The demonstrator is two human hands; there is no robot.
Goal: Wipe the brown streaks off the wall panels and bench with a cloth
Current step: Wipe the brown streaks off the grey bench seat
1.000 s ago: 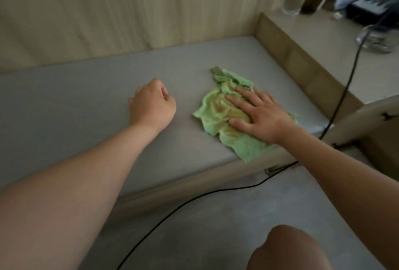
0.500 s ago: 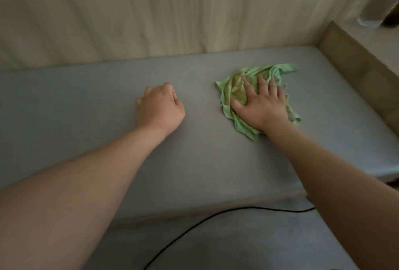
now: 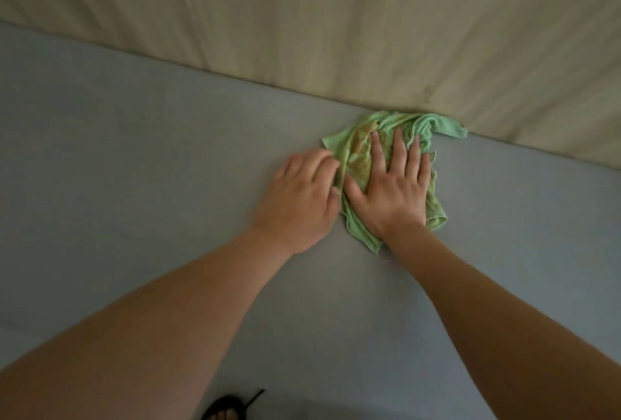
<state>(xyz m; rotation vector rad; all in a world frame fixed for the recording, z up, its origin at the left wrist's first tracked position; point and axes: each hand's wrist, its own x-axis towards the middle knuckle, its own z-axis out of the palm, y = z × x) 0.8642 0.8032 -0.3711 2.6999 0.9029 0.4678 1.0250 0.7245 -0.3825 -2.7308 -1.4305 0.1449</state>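
The right hand point(image 3: 393, 191) lies spread flat, pressing the stained green cloth point(image 3: 356, 151) beneath it onto the surface point(image 3: 134, 151), probably for scrubbing pressure near the wall panel point(image 3: 336, 33) ahead, while the left hand point(image 3: 299, 198) beside it touches the cloth's edge, whether pinching I cannot tell.

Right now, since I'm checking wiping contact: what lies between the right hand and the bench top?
In the head view, the green cloth lies between the right hand and the grey bench, pressed flat.

Indoor room, likely a home.
Pale wood-grain wall panels point(image 3: 336, 33) back a grey table point(image 3: 134, 151); sandalled foot point(image 3: 228, 412) near.
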